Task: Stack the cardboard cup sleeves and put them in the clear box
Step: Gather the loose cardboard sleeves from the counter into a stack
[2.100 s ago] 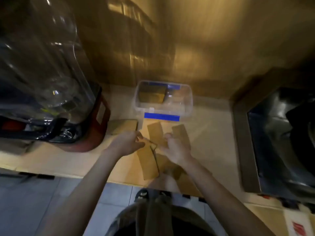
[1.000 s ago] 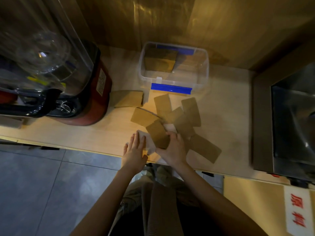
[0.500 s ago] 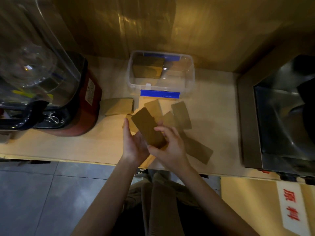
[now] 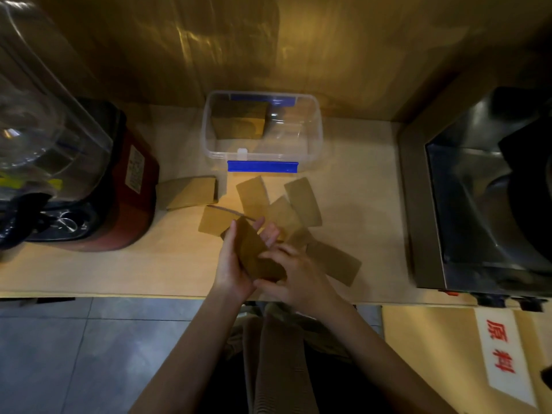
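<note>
Both hands hold a small stack of brown cardboard cup sleeves [image 4: 254,253] just above the counter's front edge. My left hand [image 4: 231,261] cups it from the left and underneath; my right hand [image 4: 294,271] grips its near right end. Several loose sleeves [image 4: 301,201] lie flat on the counter behind the hands, one more [image 4: 334,261] to the right and another [image 4: 191,192] to the left. The clear box [image 4: 316,135] with blue clips stands open at the back, with a stack of sleeves [image 4: 239,121] in its left half.
A red-based blender [image 4: 89,174] with a clear cover fills the left of the wooden counter [image 4: 89,270]. A steel sink [image 4: 484,198] sits at the right. The wooden wall rises directly behind the box. A white label with red characters [image 4: 501,354] is at lower right.
My hands picked sleeves up from the counter and brought them together into one stack; over the last half second my left hand's fingers closed further around it.
</note>
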The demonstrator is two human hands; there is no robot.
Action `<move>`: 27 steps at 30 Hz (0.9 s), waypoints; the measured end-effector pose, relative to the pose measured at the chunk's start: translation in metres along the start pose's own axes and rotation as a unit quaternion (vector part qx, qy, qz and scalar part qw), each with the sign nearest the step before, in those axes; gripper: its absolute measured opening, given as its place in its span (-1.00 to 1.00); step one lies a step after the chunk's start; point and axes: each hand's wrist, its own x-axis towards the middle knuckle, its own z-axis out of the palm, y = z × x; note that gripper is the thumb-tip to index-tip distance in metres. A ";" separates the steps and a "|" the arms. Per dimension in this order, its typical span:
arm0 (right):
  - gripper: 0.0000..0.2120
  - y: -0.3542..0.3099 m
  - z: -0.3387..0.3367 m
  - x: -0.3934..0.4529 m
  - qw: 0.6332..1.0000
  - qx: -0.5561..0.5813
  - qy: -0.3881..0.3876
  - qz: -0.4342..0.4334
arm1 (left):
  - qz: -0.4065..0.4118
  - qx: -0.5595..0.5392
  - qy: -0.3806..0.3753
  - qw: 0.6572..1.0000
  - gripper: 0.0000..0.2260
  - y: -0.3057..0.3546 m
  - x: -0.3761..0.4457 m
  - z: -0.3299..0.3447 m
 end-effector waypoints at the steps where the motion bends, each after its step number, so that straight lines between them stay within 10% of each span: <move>1: -0.70 0.004 -0.003 0.002 0.999 0.041 -0.018 0.016 | -0.005 0.009 0.012 1.000 -0.40 -0.001 0.001 -0.001; 5: -0.89 0.025 -0.017 0.015 0.959 0.264 0.019 0.104 | -0.005 0.000 0.057 0.998 -0.53 0.000 0.002 -0.003; 9: -0.83 0.057 -0.015 0.041 0.969 0.111 0.144 0.168 | 0.004 -0.018 0.079 0.997 -0.52 0.002 -0.001 -0.012; 15: -0.49 0.076 0.002 0.070 0.964 -0.150 0.106 0.192 | 0.023 -0.048 0.096 0.994 -0.50 0.003 -0.009 -0.018; 27: -0.43 0.077 0.000 0.065 0.972 -0.156 0.110 0.133 | 0.009 -0.038 0.100 0.994 -0.52 0.002 -0.011 -0.026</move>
